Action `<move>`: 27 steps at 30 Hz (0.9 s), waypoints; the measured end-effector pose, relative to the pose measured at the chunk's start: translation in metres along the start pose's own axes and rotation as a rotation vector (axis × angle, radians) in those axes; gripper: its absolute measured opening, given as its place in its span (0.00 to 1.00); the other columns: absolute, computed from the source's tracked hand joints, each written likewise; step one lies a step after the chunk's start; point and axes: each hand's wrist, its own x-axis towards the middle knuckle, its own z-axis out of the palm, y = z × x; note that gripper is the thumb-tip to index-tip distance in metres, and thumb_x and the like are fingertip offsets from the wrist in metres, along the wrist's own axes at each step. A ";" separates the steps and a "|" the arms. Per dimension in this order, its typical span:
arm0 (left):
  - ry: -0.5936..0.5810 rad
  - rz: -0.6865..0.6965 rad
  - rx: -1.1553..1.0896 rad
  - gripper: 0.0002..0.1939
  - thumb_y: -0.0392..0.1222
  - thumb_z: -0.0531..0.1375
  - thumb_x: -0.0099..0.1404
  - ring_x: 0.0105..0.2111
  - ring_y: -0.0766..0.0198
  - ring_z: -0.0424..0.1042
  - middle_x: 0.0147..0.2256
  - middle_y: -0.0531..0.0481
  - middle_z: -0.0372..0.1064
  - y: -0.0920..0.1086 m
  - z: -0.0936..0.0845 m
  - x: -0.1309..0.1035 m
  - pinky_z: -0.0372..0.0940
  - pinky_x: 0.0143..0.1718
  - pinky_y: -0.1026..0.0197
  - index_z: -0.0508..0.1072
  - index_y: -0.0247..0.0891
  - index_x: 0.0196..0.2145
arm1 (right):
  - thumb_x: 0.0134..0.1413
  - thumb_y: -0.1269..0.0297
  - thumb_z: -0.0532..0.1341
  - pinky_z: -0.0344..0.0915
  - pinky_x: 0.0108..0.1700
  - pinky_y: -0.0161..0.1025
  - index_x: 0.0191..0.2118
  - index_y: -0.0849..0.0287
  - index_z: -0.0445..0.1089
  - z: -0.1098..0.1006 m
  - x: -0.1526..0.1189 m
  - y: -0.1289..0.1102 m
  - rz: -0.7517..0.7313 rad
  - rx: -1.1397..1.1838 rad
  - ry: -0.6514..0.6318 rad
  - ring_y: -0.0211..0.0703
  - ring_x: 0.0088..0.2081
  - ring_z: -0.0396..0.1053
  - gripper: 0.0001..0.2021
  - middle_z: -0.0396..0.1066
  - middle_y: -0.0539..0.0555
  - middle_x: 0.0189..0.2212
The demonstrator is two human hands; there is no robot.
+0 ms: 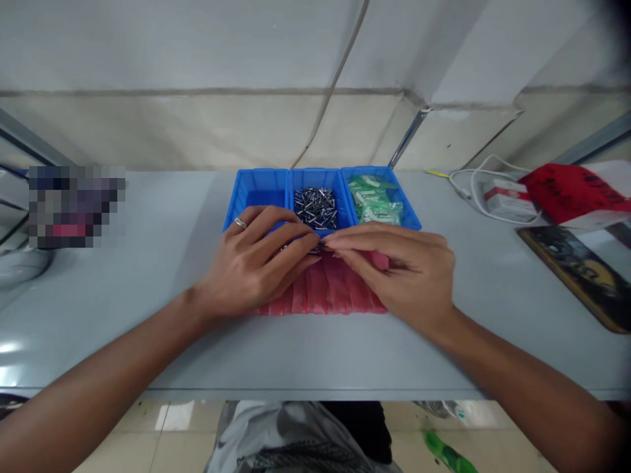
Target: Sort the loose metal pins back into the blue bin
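My left hand (263,259), with a ring on one finger, curves palm-down over a few small metal screws (315,249) that glint by its fingertips. The tips of my right hand (394,263) are pinched together right beside them; whatever lies in the pinch is too small to tell. Beneath both hands, a row of flat red plastic bags (323,286) lies on the grey table. Just beyond, the middle blue bin (323,176) is filled with loose screws (316,209). The left blue bin (261,180) is partly hidden by my left hand.
Green plastic packets (372,197) fill the right blue bin (407,207). Farther right lie a phone (582,272), a red cloth-like item (572,190), a small white box (510,197) and a white cable (473,190). A blurred-out patch (73,207) covers items at the far left.
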 end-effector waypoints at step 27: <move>0.091 -0.030 -0.092 0.02 0.35 0.61 0.70 0.36 0.59 0.78 0.35 0.49 0.79 -0.003 -0.003 -0.004 0.65 0.35 0.56 0.72 0.38 0.41 | 0.55 0.77 0.70 0.79 0.43 0.42 0.38 0.50 0.82 -0.001 0.001 -0.005 0.238 0.395 0.080 0.42 0.40 0.78 0.12 0.81 0.49 0.36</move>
